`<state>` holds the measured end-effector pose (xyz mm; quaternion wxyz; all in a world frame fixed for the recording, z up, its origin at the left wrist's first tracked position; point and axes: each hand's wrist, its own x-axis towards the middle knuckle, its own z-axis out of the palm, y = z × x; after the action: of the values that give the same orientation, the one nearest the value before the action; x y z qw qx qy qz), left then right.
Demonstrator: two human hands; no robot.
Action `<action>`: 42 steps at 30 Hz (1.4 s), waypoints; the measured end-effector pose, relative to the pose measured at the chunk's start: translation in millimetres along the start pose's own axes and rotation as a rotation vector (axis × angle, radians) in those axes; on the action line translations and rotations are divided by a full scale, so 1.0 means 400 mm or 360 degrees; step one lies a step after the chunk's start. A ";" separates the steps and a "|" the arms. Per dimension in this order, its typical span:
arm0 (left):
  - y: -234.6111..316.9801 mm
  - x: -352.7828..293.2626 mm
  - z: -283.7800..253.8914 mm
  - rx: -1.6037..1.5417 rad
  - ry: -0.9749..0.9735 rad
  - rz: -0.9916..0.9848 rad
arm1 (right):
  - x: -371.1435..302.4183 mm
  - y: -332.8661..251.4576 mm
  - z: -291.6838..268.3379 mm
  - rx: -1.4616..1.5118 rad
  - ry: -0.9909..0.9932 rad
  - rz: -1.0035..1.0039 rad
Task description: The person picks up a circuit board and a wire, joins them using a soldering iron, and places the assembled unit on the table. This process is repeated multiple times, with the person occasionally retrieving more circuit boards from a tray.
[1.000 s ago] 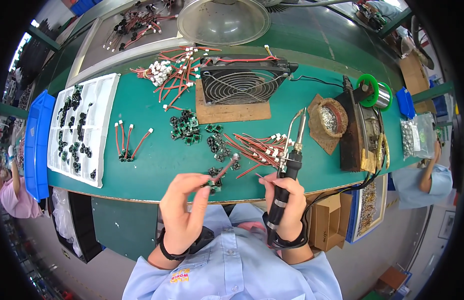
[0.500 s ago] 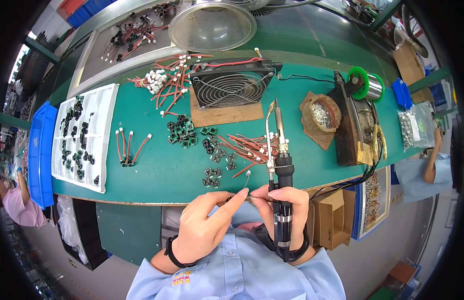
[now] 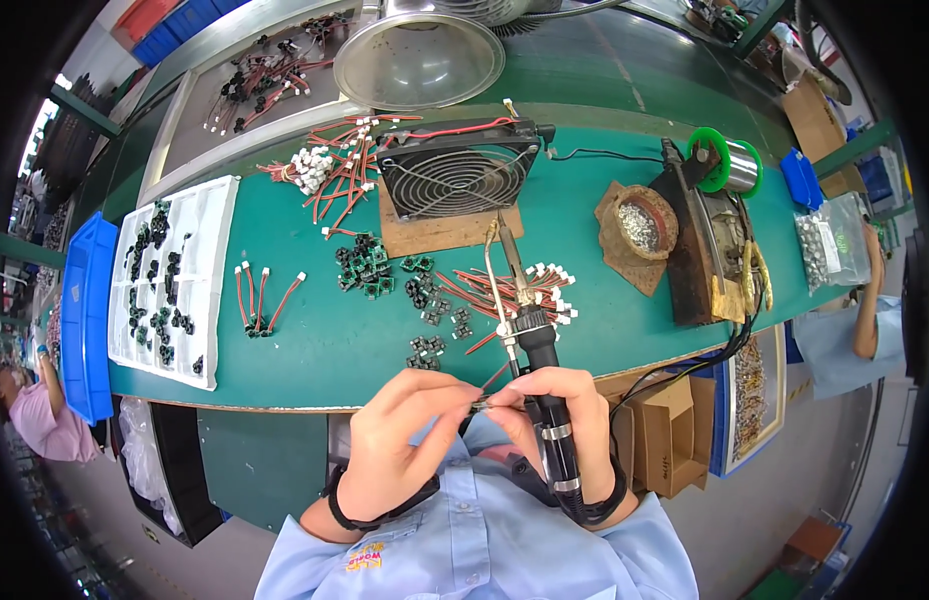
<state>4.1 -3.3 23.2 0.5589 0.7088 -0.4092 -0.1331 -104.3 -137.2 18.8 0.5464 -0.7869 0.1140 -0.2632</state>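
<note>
In my right hand (image 3: 564,405) is a black soldering iron (image 3: 537,338), a thin metal tube clamped along its side, tip pointing away toward the fan. The same hand's thumb and fingertip pinch close to my left fingertips. My left hand (image 3: 399,430) is closed in a pinch on a thin reddish wire lead (image 3: 496,377); what else sits between the fingertips is too small to make out. Just beyond my hands lie red-and-black wire leads with white plugs (image 3: 554,285), and small dark components (image 3: 424,352) in clusters. Several green-and-black parts (image 3: 364,268) are piled farther left.
A black fan (image 3: 462,170) stands on a wooden board. To the right are a bowl of solder bits (image 3: 641,228), an iron stand (image 3: 692,255) and a green solder spool (image 3: 726,165). A white tray (image 3: 196,290) and blue bin (image 3: 87,320) lie left. Co-workers sit at both sides.
The soldering iron's tip has swung left and tilted toward the fan. My hands stay together; the wire lead between them has turned, and its white plug no longer shows.
</note>
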 end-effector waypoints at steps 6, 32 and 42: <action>0.041 0.006 -0.020 0.0439 -0.0213 0.0059 | 0.001 0.022 -0.001 -0.0313 0.0062 -0.0371; 0.014 0.006 -0.009 0.0115 0.0165 0.0010 | -0.003 0.019 -0.017 0.0619 -0.0060 0.0262; -0.021 -0.006 -0.013 -0.1383 -0.0036 -0.0662 | 0.016 0.000 -0.023 0.0849 -0.0221 0.0352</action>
<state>9.6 2.5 16.8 0.7603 0.4750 -0.1713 -0.4086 -104.0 -147.4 23.1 0.7657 -0.6145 0.0883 -0.1682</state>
